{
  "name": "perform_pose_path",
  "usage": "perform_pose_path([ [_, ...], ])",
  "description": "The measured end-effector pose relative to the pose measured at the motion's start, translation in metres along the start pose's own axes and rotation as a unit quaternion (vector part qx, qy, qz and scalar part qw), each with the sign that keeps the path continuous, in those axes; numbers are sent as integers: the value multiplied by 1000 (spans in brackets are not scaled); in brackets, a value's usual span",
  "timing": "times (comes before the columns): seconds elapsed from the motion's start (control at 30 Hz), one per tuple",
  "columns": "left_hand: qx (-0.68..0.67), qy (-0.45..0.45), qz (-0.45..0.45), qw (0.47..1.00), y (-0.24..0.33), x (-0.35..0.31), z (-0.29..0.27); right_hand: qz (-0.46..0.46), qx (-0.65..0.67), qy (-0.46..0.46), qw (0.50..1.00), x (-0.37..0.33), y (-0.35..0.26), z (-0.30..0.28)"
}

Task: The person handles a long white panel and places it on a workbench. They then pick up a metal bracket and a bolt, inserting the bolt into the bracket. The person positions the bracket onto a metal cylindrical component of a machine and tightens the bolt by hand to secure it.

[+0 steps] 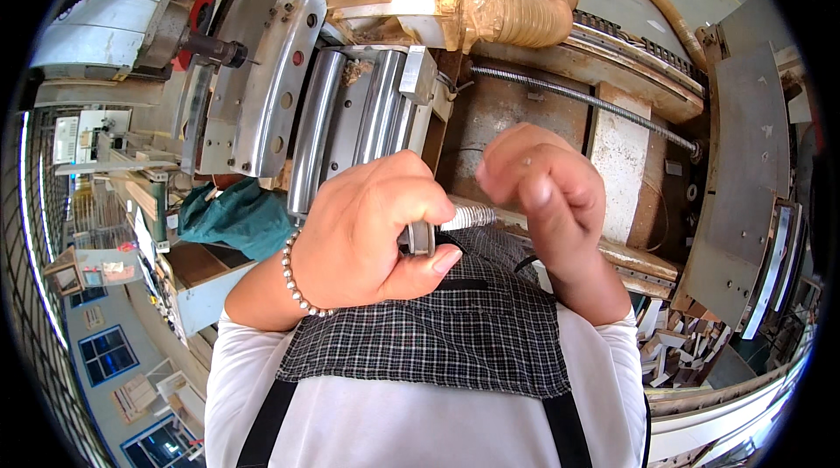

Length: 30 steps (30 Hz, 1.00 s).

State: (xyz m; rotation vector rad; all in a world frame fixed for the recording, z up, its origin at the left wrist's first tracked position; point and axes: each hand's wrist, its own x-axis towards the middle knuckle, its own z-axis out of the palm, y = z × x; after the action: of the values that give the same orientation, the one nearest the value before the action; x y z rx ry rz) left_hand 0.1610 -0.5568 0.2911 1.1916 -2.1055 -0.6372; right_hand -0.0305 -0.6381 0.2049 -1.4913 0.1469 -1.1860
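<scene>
My left hand [372,232], a beaded bracelet at its wrist, is closed round a round grey metal piece with a rimmed edge [422,239], gripped between thumb and curled fingers. Most of the piece is hidden in the palm. Just right of those fingers shows a pale ribbed rod [470,218]; whether it belongs to the held piece I cannot tell. My right hand [549,188] is raised to the right of it, apart from the left. Its fingers are curled in toward the thumb, and anything inside them is hidden or too small to name.
Beyond my left hand are shiny metal rollers [315,131] and a perforated metal plate [293,74]. A dusty duct hose [516,15] runs behind. A long screw shaft [582,101] crosses the machine bed at right. Green cloth [238,216] lies at left; wood offcuts [678,347] fill the lower right.
</scene>
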Motion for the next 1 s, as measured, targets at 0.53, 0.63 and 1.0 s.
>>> perform_pose_path([
  [0.53,175,18,156,972,-9,-3,11,289,229,31,929,-2,-30,19],
  [0.63,160,16,148,976,-5,-4,9,249,216,66,942,-4,-28,17],
  [1.0,167,19,146,975,-2,-7,6,-45,-151,-68,985,1,-32,8],
])
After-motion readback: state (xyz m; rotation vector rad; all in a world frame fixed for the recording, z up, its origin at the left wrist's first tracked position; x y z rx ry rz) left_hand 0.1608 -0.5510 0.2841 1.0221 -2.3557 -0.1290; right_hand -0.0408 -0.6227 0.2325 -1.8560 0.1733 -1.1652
